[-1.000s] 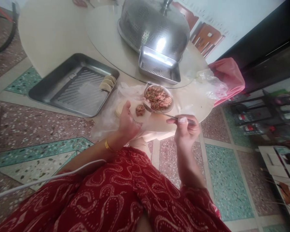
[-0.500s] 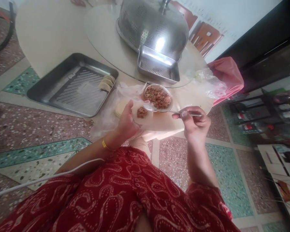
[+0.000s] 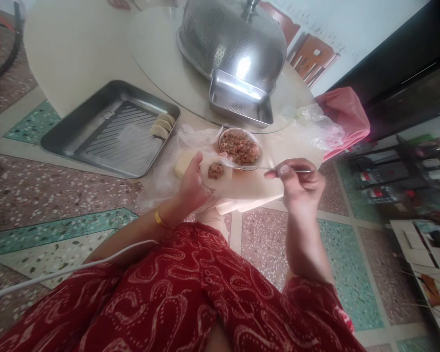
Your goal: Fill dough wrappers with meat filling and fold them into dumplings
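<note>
My left hand (image 3: 191, 183) holds a round dumpling wrapper (image 3: 209, 180) with a lump of minced filling (image 3: 215, 170) on it. My right hand (image 3: 301, 183) grips a metal spoon (image 3: 256, 168) by its handle; the spoon's bowl lies at the wrapper's right edge, just in front of a small bowl of minced filling (image 3: 241, 147). A stack of wrappers (image 3: 181, 164) lies on clear plastic beside my left hand. Folded dumplings (image 3: 162, 126) sit in the right corner of a steel tray (image 3: 95, 122).
A perforated steel dome cover (image 3: 232, 41) and a smaller steel tray (image 3: 240, 100) stand on the round turntable (image 3: 157, 54) behind. A pink plastic bag (image 3: 342, 120) and a clear bag lie at the table's right edge. My red patterned clothing fills the foreground above a terrazzo floor.
My right hand has moved right and up, drawing the spoon back from the filling on the wrapper. My left hand lifted the wrapper slightly toward the bowl.
</note>
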Demonstrator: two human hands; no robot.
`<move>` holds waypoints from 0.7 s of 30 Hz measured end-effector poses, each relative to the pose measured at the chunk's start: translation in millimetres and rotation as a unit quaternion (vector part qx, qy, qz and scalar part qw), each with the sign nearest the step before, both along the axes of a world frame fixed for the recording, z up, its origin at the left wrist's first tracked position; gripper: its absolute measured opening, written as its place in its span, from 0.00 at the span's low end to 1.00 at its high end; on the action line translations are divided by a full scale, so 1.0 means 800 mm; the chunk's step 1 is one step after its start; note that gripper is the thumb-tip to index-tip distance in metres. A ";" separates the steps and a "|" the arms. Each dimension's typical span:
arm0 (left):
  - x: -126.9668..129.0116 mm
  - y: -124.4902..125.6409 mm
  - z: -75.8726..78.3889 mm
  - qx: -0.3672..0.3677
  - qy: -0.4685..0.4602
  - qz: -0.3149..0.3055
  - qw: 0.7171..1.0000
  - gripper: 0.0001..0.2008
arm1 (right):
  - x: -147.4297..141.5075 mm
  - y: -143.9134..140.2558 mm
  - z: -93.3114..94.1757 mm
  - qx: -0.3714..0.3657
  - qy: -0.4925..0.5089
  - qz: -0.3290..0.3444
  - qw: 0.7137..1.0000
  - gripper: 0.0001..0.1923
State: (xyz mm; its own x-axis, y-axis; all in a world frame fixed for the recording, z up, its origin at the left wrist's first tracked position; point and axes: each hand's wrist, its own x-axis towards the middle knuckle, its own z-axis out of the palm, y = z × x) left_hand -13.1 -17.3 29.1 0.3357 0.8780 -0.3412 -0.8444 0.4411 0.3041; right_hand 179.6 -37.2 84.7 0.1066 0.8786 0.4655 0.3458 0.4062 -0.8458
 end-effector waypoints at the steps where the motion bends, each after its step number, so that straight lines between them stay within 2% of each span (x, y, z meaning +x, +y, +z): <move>1: 0.000 0.001 0.000 -0.001 -0.002 0.000 1.000 0.30 | 0.004 0.003 -0.001 0.001 0.015 -0.006 1.000 0.12; 8: -0.001 0.003 0.005 -0.016 -0.035 0.008 0.999 0.31 | 0.018 0.023 -0.022 -0.071 0.074 -0.023 0.994 0.15; 14: 0.001 0.002 0.008 -0.014 -0.028 0.007 0.999 0.31 | 0.013 0.023 -0.026 -0.077 0.084 -0.008 0.993 0.14; 18: 0.002 0.003 0.001 0.002 -0.017 0.001 1.000 0.28 | 0.009 0.021 -0.026 -0.100 0.057 -0.002 0.993 0.17; 21: 0.002 0.004 -0.004 0.011 -0.011 -0.004 1.000 0.27 | 0.011 0.022 -0.025 -0.083 0.054 0.006 0.995 0.16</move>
